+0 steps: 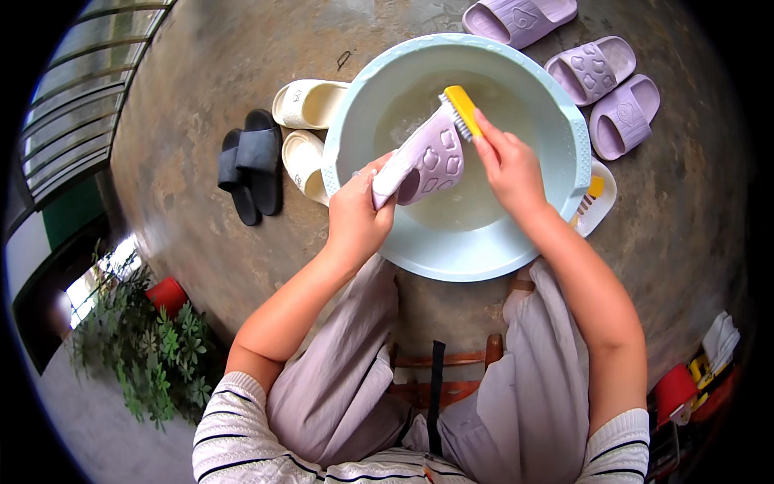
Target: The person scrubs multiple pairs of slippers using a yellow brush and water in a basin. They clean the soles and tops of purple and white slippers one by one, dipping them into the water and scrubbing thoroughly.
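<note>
Above the water in a pale blue basin [451, 262], my left hand [360, 208] is closed round the heel end of a lilac slide slipper [442, 160]. The slipper is tilted on its side, its strap with raised shapes facing right. My right hand [509, 171] grips a yellow scrubbing brush [461, 105]; its handle is mostly hidden in my fingers. The brush's white bristles touch the slipper near its toe end. Cloudy water [476, 211] covers the basin's bottom.
More lilac slippers [619, 117] lie right of and beyond the basin. Cream slippers [316, 105] and dark slippers [260, 165] stand at its left. A white dish [598, 211] with a yellow piece sits by its right rim. A leafy plant [165, 355] and metal railing [81, 105] are at far left.
</note>
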A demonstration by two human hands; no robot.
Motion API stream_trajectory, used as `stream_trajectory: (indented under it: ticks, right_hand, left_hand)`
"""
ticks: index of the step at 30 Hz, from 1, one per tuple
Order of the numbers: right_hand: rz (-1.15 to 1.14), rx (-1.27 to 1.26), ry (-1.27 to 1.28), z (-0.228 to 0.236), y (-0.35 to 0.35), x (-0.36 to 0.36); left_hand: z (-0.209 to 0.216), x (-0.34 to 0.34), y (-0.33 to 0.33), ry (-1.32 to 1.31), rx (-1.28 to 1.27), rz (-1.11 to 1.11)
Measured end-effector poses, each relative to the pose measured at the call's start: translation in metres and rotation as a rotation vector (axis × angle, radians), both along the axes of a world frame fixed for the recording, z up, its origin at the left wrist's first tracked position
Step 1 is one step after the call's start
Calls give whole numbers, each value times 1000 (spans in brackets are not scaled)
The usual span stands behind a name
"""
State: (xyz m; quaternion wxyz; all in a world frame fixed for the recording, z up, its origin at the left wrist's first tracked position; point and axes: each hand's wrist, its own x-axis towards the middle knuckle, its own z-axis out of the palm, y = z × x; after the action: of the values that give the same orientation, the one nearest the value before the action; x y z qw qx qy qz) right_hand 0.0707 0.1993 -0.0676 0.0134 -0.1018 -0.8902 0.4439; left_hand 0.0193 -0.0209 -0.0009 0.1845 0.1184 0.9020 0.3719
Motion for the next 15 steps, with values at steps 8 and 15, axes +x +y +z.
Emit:
stream_trajectory:
  ticks: [8, 15]
  right_hand:
    - [70, 33, 1, -12, 3, -6]
    - [282, -120, 88, 51, -29, 7]
  left_hand:
    - [-2, 4, -6, -82, -70, -8]
    - [-4, 2, -15, -32, -121, -25]
